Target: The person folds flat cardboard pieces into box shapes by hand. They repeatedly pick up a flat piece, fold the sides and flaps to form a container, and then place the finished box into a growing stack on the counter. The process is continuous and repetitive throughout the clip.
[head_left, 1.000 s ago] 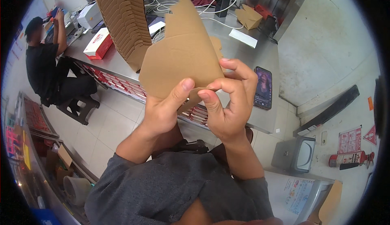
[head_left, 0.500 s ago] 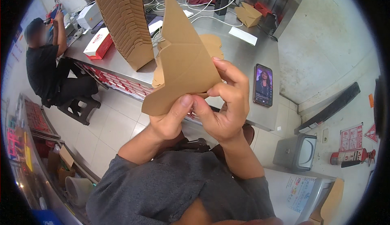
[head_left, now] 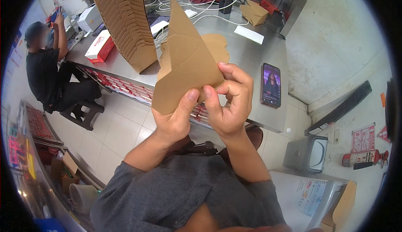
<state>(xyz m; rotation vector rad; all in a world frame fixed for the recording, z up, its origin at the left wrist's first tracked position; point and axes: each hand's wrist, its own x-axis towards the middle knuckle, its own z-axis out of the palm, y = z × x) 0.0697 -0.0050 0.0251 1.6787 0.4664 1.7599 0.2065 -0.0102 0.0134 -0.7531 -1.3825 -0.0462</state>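
Note:
A brown cardboard takeout box (head_left: 184,58), partly folded, is held up between my two hands above the near edge of the metal table. My left hand (head_left: 176,117) grips its lower left part, thumb pressed on the near panel and fingers hidden behind. My right hand (head_left: 232,96) pinches the lower right corner, with its thumb close beside the left thumb. Behind the box, flat cardboard blanks (head_left: 217,48) lie on the table. To the left stands a tall stack of nested folded boxes (head_left: 127,27).
The metal table (head_left: 251,60) also bears a phone (head_left: 271,85) playing video, a red-and-white carton (head_left: 99,46), white cables, a black adapter (head_left: 226,2) and one folded box (head_left: 254,12). A person (head_left: 46,64) sits at the far left. A grey bin (head_left: 299,152) stands at right.
The near panel of the box has been folded further upward, and both thumbs have moved up a little with it. My grip stays on the same lower corners.

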